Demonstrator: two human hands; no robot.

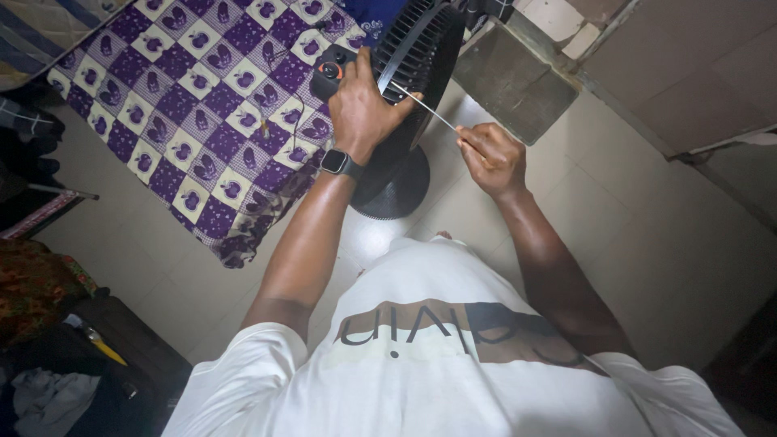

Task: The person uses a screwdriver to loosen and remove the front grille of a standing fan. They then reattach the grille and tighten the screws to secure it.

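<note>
Under our left fingers stands the black plastic standing fan with its ribbed grille and round base (405, 97), upright on the pale tiled floor (615, 226), just beside the purple-and-white checked mattress (202, 113). We judge it bulky yet fairly light, its grille stiff but thin-barred, so it is best steadied at the rim. Our left hand (362, 109) is clamped over the grille's edge. Our right hand (492, 158) pinches shut on the thin, stiff metal rod (429, 112), whose tip runs from those fingers into the grille; it looks slippery and is best gripped near its end.
</note>
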